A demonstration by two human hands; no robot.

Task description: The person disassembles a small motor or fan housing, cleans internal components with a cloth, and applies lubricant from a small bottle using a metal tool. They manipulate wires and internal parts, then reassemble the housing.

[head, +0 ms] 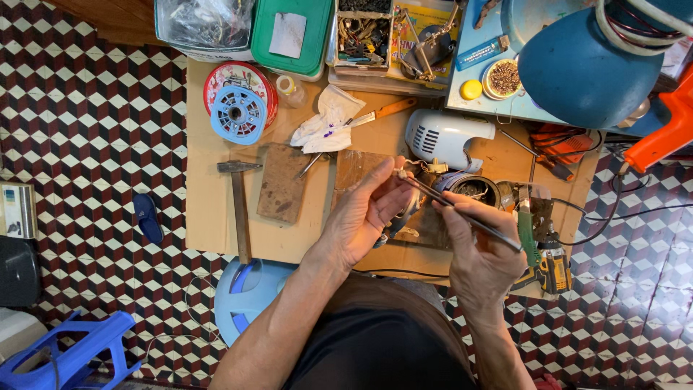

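Currently the right hand (480, 253) grips a slim dark rod-like tool (462, 211) — its tip meets a small metal part (399, 173) pinched in the left hand (364, 213) fingertips, above the cardboard-covered tabletop (209, 202). Brace both wrists; keep the tip steady. The part is tiny, pale — detail unclear.

left hand (364, 217): bare, no glove, no ring seen | right hand (480, 253): bare, no glove | forearms: uncovered, no sleeves or watch | lap: dark brown cloth over black cloth between the arms
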